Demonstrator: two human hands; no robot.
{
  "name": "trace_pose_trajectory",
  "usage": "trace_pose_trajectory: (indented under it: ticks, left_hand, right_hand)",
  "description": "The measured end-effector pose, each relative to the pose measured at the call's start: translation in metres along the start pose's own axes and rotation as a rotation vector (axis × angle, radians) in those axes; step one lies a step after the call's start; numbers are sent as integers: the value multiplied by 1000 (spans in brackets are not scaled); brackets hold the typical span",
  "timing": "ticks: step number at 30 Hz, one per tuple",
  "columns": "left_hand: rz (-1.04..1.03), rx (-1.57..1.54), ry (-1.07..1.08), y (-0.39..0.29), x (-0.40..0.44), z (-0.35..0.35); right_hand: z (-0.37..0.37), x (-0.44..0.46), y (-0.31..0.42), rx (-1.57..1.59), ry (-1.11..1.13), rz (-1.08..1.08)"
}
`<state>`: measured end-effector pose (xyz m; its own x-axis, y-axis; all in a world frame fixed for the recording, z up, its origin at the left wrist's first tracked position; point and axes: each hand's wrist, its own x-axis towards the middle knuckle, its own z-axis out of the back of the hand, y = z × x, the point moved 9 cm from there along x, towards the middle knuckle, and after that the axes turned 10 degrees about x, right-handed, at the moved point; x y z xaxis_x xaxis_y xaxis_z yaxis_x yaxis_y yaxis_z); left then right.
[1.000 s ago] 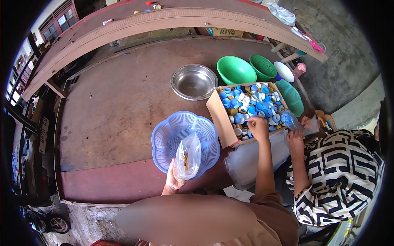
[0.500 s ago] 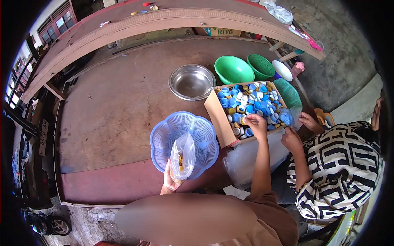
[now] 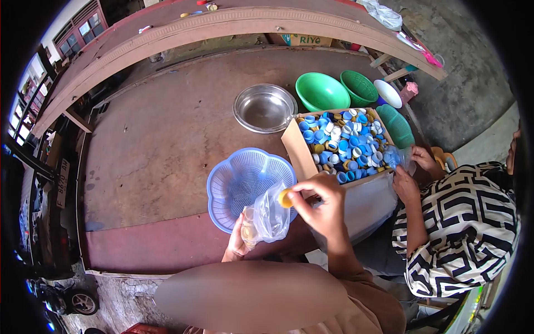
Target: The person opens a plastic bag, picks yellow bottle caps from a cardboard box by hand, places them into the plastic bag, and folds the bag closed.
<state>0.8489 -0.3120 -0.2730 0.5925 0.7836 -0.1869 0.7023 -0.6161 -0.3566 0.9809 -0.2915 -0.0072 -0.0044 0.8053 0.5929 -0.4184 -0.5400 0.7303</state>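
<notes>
our right hand pinches a yellow bottle cap at the mouth of the clear plastic bag, which our left hand grips from below. the blue basket sits just beyond the bag, toward eleven o'clock; the cardboard box of caps lies toward one o'clock.

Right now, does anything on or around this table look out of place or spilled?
I see nothing spilled or broken: the bottle caps are heaped in the open cardboard box. One mild oddity: a few small cap-like pieces lie scattered on the raised ledge, well away from that box.
</notes>
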Motion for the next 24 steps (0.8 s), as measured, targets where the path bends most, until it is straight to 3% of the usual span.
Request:
trace_pose_trajectory:
  ticks: [7, 10, 12, 14, 24]
  left_hand:
    - [-20, 28, -41, -4, -2, -2]
    - [-13, -60, 16, -3, -2, -3]
    - [-13, -94, 32, -3, 0, -4]
    - [-7, -83, 7, -3, -1, -3]
    - [24, -82, -1, 4, 3, 6]
  right_hand:
    - [-34, -11, 1, -84, 222, 24]
    - [-34, -20, -29, 414, 156, -196]
    - [-35, -29, -48, 989, 98, -408]
    - [-34, -29, -48, 1178, 49, -429]
    - [-36, -40, -52, 1304, -1, -420]
